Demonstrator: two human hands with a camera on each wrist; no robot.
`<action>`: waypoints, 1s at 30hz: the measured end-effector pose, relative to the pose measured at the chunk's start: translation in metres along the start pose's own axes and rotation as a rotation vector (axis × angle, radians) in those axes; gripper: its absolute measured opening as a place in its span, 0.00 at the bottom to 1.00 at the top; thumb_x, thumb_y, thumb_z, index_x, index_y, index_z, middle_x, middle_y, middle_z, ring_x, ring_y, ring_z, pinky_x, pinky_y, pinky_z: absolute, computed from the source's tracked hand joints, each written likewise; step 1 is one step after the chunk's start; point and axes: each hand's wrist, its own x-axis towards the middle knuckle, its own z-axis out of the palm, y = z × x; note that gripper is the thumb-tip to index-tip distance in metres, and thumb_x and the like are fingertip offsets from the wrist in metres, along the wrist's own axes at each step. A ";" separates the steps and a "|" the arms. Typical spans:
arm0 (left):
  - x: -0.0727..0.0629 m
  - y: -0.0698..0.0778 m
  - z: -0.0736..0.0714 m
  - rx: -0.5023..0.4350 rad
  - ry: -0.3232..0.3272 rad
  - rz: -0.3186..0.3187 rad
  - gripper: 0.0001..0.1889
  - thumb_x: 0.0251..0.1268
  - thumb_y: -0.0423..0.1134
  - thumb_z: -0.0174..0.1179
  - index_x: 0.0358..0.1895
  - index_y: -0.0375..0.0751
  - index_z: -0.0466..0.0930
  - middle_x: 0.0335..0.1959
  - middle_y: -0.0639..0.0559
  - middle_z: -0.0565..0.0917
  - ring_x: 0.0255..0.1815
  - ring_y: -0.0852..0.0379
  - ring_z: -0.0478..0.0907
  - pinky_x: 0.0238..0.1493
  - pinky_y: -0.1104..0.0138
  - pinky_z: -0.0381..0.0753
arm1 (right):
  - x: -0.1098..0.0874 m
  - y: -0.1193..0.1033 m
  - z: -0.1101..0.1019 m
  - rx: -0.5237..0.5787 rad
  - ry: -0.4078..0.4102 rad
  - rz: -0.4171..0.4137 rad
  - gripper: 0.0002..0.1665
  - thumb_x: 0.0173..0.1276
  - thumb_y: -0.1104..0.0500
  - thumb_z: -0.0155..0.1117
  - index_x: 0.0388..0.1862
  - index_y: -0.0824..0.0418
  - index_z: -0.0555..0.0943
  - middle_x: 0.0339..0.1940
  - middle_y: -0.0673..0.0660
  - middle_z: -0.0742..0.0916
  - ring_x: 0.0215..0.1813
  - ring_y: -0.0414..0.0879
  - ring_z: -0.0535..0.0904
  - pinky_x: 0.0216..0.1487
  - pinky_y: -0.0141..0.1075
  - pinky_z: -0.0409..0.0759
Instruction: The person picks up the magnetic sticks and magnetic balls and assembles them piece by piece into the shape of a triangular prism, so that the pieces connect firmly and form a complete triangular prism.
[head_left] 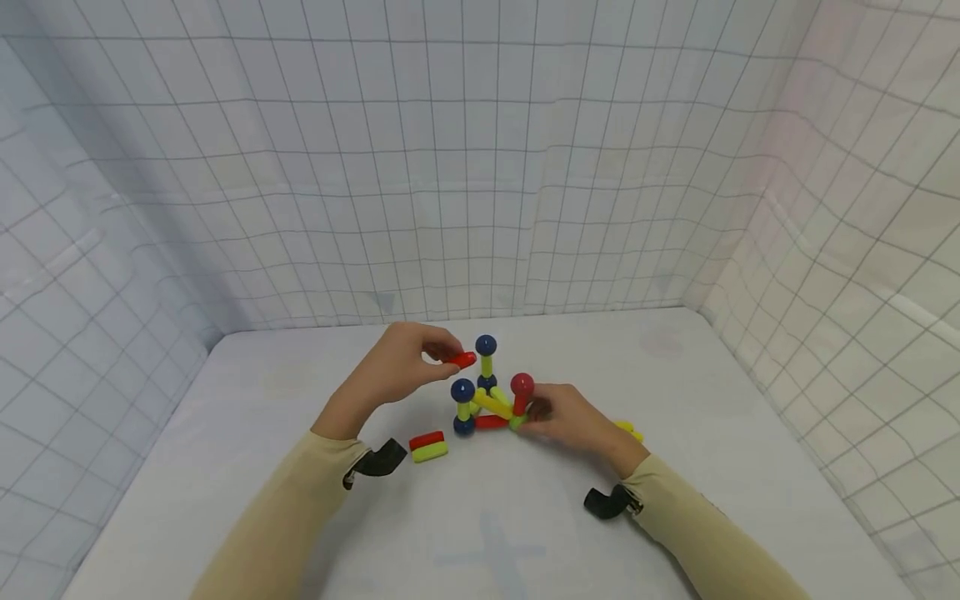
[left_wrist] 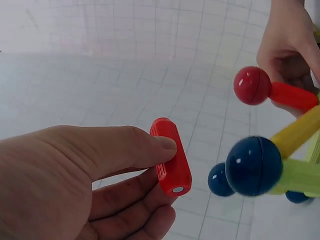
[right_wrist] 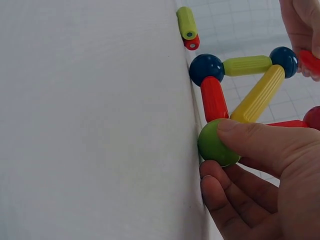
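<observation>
My left hand (head_left: pixel 401 362) pinches a red magnetic rod (left_wrist: pixel 177 172) between thumb and fingers, left of a structure of rods and balls. The rod's magnet end shows in the left wrist view, apart from the nearest blue ball (left_wrist: pixel 254 166). With thumb and fingers, my right hand (head_left: pixel 573 421) holds a green ball (right_wrist: pixel 212 142) at the structure's near right base corner. A red upright rod with a red ball (head_left: pixel 522 385) on top rises there. Two blue-topped uprights stand on the left and at the back. A slanting yellow rod (right_wrist: pixel 257 95) runs from the upper left blue ball toward the green ball.
A loose red rod (head_left: pixel 426 440) and a lime green rod (head_left: pixel 430 452) lie side by side left of the structure. Yellow pieces (head_left: pixel 628 428) lie behind my right wrist, partly hidden. White gridded curtains (head_left: pixel 450 167) surround the white table (head_left: pixel 405 533).
</observation>
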 end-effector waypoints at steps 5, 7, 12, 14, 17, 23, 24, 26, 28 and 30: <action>0.015 0.013 0.013 -0.028 -0.048 0.030 0.08 0.71 0.37 0.74 0.50 0.45 0.93 0.41 0.60 0.90 0.45 0.57 0.85 0.49 0.58 0.86 | 0.000 0.000 0.001 0.026 -0.009 0.001 0.15 0.68 0.58 0.82 0.49 0.51 0.86 0.41 0.43 0.88 0.43 0.42 0.84 0.49 0.39 0.85; 0.019 0.016 0.018 -0.042 -0.064 0.032 0.08 0.71 0.38 0.74 0.49 0.45 0.93 0.40 0.61 0.89 0.45 0.57 0.84 0.47 0.60 0.86 | 0.000 0.000 0.001 0.034 -0.007 -0.004 0.15 0.68 0.58 0.82 0.49 0.51 0.86 0.41 0.43 0.88 0.43 0.42 0.85 0.50 0.40 0.86; 0.025 0.019 0.030 -0.073 -0.101 0.027 0.07 0.70 0.37 0.75 0.48 0.45 0.93 0.39 0.61 0.89 0.44 0.58 0.85 0.45 0.62 0.86 | 0.000 0.001 -0.001 0.030 0.000 -0.014 0.15 0.69 0.57 0.82 0.50 0.51 0.86 0.41 0.42 0.88 0.44 0.42 0.84 0.50 0.40 0.85; 0.026 0.020 0.034 -0.070 -0.116 0.016 0.07 0.70 0.36 0.75 0.48 0.45 0.92 0.39 0.61 0.89 0.44 0.58 0.84 0.45 0.63 0.86 | 0.000 0.001 -0.001 0.030 0.000 -0.017 0.15 0.69 0.57 0.82 0.50 0.51 0.86 0.41 0.42 0.88 0.44 0.42 0.84 0.50 0.39 0.85; 0.026 0.019 0.037 -0.061 -0.133 -0.003 0.07 0.70 0.35 0.75 0.48 0.43 0.92 0.38 0.60 0.88 0.43 0.57 0.84 0.45 0.65 0.87 | 0.000 0.001 -0.002 0.028 -0.001 -0.022 0.15 0.69 0.58 0.82 0.50 0.51 0.86 0.41 0.43 0.88 0.43 0.42 0.85 0.50 0.39 0.86; 0.025 0.017 0.041 -0.032 -0.145 -0.038 0.07 0.70 0.34 0.75 0.48 0.43 0.92 0.37 0.59 0.88 0.42 0.56 0.83 0.43 0.65 0.86 | 0.000 0.002 -0.001 0.023 -0.001 -0.020 0.15 0.69 0.57 0.83 0.50 0.51 0.86 0.41 0.42 0.88 0.43 0.42 0.84 0.49 0.38 0.85; 0.025 0.017 0.042 -0.025 -0.145 -0.040 0.07 0.70 0.34 0.75 0.48 0.43 0.92 0.37 0.59 0.88 0.42 0.56 0.83 0.43 0.66 0.86 | 0.000 0.002 -0.001 0.023 -0.001 -0.021 0.15 0.69 0.57 0.82 0.50 0.51 0.86 0.41 0.42 0.88 0.43 0.42 0.84 0.49 0.39 0.85; 0.026 0.016 0.042 -0.014 -0.145 -0.039 0.07 0.70 0.34 0.75 0.48 0.43 0.92 0.37 0.59 0.88 0.42 0.56 0.83 0.43 0.66 0.86 | 0.000 0.003 -0.001 0.024 0.001 -0.021 0.15 0.69 0.57 0.82 0.50 0.51 0.86 0.40 0.42 0.88 0.43 0.42 0.84 0.49 0.39 0.85; 0.026 0.015 0.043 -0.008 -0.147 -0.027 0.07 0.70 0.34 0.75 0.47 0.42 0.92 0.37 0.59 0.88 0.42 0.56 0.83 0.42 0.66 0.86 | 0.000 0.003 -0.001 0.023 0.001 -0.022 0.15 0.69 0.57 0.82 0.50 0.51 0.86 0.41 0.42 0.88 0.43 0.42 0.84 0.49 0.39 0.85; 0.027 0.015 0.043 0.001 -0.151 -0.012 0.06 0.70 0.33 0.75 0.47 0.42 0.92 0.36 0.59 0.88 0.42 0.56 0.83 0.42 0.66 0.86 | 0.000 0.003 -0.001 0.024 0.002 -0.024 0.15 0.69 0.57 0.82 0.50 0.51 0.86 0.41 0.42 0.88 0.43 0.42 0.84 0.49 0.39 0.85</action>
